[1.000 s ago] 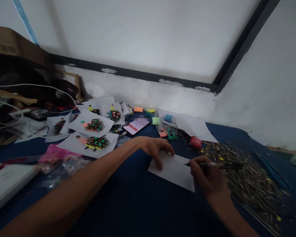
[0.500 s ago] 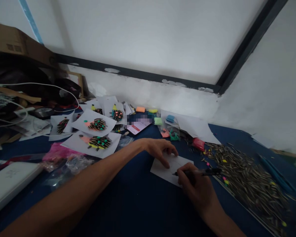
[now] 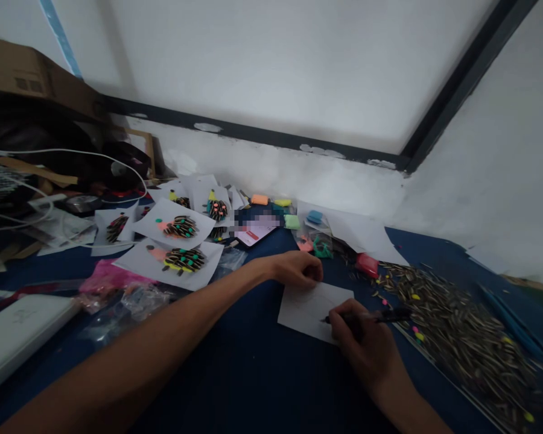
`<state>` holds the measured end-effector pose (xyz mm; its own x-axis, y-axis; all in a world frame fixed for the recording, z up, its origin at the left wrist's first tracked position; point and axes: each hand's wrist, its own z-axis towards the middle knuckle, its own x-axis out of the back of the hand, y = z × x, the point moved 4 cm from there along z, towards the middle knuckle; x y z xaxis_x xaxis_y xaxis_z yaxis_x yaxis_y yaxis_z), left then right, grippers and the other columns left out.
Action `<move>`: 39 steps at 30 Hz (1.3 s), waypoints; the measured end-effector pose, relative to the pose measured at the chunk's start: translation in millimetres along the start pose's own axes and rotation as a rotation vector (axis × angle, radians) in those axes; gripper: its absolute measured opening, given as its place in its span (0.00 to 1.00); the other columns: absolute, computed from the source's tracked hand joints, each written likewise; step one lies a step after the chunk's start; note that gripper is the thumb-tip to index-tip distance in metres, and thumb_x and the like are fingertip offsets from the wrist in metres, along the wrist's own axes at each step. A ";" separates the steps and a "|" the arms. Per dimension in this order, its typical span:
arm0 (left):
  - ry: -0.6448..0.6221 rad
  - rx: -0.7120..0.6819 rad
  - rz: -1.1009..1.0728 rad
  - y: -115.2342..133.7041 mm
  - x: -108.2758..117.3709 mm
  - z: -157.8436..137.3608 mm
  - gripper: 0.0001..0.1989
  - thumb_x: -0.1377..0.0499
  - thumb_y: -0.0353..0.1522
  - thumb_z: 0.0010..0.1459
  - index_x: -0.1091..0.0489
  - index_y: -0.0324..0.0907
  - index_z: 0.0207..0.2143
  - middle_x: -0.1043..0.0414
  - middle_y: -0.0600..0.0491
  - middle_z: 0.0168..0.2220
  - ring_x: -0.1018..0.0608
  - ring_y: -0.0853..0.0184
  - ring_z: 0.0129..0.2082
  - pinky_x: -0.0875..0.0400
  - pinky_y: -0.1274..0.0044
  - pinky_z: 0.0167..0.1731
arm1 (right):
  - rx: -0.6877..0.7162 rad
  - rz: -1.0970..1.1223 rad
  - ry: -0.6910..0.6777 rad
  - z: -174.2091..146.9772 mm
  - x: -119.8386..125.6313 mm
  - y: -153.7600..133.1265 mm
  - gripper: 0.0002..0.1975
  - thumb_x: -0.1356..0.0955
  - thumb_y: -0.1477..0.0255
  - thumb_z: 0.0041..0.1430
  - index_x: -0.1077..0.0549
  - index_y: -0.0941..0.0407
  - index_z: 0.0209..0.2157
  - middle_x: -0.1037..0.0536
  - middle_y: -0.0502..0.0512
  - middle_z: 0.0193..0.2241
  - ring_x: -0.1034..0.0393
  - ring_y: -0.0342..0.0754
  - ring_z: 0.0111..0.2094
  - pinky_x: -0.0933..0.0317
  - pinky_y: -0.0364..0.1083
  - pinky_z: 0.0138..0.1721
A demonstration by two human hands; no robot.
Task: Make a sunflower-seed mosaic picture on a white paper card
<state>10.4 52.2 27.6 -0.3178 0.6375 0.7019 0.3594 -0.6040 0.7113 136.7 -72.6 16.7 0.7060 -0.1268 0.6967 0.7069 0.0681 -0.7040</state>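
A small sheet of white paper (image 3: pixel 305 310) lies on the dark blue tabletop, with faint marks on it that I cannot read. My right hand (image 3: pixel 362 337) is closed around a dark pen (image 3: pixel 391 314), its tip at the lower right part of the sheet. My left hand (image 3: pixel 298 268) rests at the sheet's upper left edge. Its fingers are curled in, and nothing shows between them.
Sunflower seeds (image 3: pixel 466 337) spread in a heap on the right. Cards with seed hedgehogs (image 3: pixel 181 228), a phone (image 3: pixel 257 230) and coloured clay packs (image 3: pixel 292 222) lie toward the back. A white box (image 3: pixel 27 331) and crumpled plastic bags (image 3: pixel 140 301) are on the left.
The spread fingers of my left hand have curled in and drawn back to the sheet's upper edge. My right hand, with the pen, has shifted slightly to the right.
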 end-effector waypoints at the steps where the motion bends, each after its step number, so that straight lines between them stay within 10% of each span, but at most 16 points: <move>1: -0.032 -0.002 -0.022 -1.0 0.6 -0.2 0.11 0.42 0.28 0.52 0.32 0.37 0.40 0.34 0.56 0.30 0.32 0.73 0.29 0.39 0.81 0.27 | 0.008 0.004 0.002 -0.1 -0.1 -0.9 0.13 0.39 0.60 0.56 0.33 0.53 0.26 0.37 0.45 0.14 0.41 0.42 0.15 0.51 0.41 0.17; 11: -0.289 0.056 0.075 2.7 4.0 -7.0 0.50 0.31 0.43 0.32 0.45 0.44 0.60 0.36 0.52 0.47 0.31 0.62 0.44 0.34 0.72 0.44 | 0.074 0.018 -0.020 1.1 -0.8 -7.9 0.12 0.38 0.61 0.57 0.31 0.54 0.27 0.34 0.46 0.15 0.39 0.42 0.16 0.49 0.41 0.17; 39: -0.290 0.036 0.221 8.5 3.1 -6.3 0.52 0.32 0.46 0.33 0.45 0.45 0.61 0.35 0.50 0.48 0.33 0.57 0.48 0.38 0.68 0.50 | 0.062 -0.011 -0.068 1.5 -1.7 -8.2 0.12 0.39 0.62 0.57 0.31 0.54 0.26 0.38 0.45 0.14 0.43 0.41 0.15 0.54 0.41 0.17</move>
<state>6.9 46.0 36.0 0.0309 0.6060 0.7949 0.4238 -0.7282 0.5387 129.8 -71.4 21.5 0.6982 -0.0607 0.7133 0.7141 0.1289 -0.6880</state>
